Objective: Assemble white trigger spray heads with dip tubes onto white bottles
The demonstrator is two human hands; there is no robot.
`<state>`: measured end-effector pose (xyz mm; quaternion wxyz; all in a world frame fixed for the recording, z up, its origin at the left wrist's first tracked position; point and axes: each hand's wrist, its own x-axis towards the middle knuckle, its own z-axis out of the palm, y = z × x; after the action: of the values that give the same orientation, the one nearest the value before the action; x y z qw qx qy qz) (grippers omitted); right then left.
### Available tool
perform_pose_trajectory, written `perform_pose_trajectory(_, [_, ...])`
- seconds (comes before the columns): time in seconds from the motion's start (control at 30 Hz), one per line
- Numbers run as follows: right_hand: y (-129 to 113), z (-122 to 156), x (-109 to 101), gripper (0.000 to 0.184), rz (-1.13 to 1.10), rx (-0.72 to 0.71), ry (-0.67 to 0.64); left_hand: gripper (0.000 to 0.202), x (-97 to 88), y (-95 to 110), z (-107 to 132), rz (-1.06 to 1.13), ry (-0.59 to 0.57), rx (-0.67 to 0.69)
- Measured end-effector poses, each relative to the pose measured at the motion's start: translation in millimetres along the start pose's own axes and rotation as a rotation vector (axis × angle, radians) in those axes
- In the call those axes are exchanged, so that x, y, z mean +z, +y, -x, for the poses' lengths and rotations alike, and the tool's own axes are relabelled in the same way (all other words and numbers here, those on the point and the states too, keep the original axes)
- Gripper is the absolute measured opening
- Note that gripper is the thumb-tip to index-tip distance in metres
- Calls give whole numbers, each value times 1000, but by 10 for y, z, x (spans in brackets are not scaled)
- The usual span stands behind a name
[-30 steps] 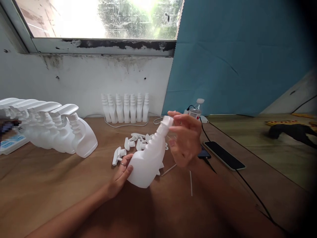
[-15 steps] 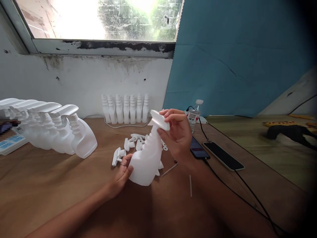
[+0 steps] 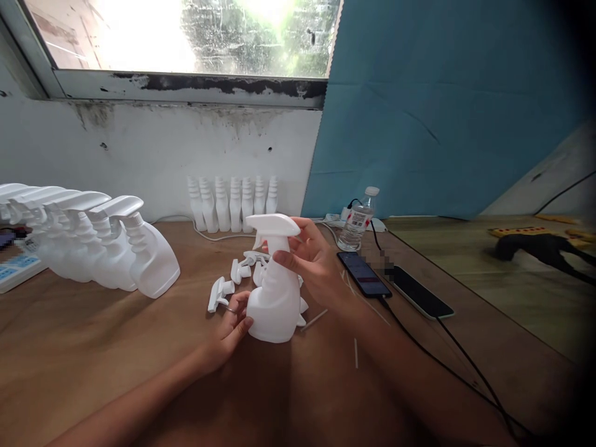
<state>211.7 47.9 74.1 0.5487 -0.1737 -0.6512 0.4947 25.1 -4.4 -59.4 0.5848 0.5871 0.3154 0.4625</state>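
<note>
A white spray bottle [image 3: 274, 307] stands nearly upright between my hands, its white trigger head [image 3: 272, 225] on the neck with the nozzle pointing left. My left hand [image 3: 235, 323] grips the lower left side of the bottle, thumb in front. My right hand [image 3: 310, 254] closes around the neck just under the trigger head, thumb across the front; its other fingers are partly hidden behind. Loose white trigger heads [image 3: 220, 294] lie on the table behind and left of the bottle, some partly covered by it.
Assembled spray bottles [image 3: 156, 261] stand in a row at left. Several slim white bottles [image 3: 235, 205] line the wall. To the right are a clear water bottle [image 3: 356, 226], two phones [image 3: 365, 273] with cables, and thin tubes [image 3: 356, 354]. A power strip [image 3: 21, 270] sits far left.
The spray bottle has gone from tilted to nearly upright. Its trigger head has turned so the nozzle points left, and my right hand has slid from the head down to the neck.
</note>
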Motion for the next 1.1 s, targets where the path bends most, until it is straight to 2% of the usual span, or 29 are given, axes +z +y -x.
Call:
perform_pose_trajectory(0.2, [76,97,75,36,-178,-20,-4,41,-19,-33,28,14,-13,-8])
perform_pose_trajectory(0.3, [107,112,70,38,-187,-40,-16,43,14,99,25,-36,7,33])
perform_pose_trajectory(0.4, [140,122,55,39,-162,-64,-31,45,75,457,-50,-146,116,214])
perform_pose_trajectory(0.53, [194,139,58,43,-139,-51,-58,43,115,1152,-269,-318,245,469])
perform_pose_trajectory(0.63, [213,144,70,44,-153,-51,-80,44,118,1577,-430,-480,147,435])
perform_pose_trajectory(0.7, [203,142,68,45,-173,-51,-96,38,133,1742,-495,-594,142,389])
perform_pose_trajectory(0.83, [162,125,44,47,-198,32,-181,23,181,1864,-515,-778,216,433])
perform_pose_trajectory(0.97, [194,113,59,37,-228,171,-344,18,178,1901,-474,-883,200,504])
perform_pose_trajectory(1.1, [273,117,129,48,-335,165,-339,20,129,1920,-459,-934,171,509])
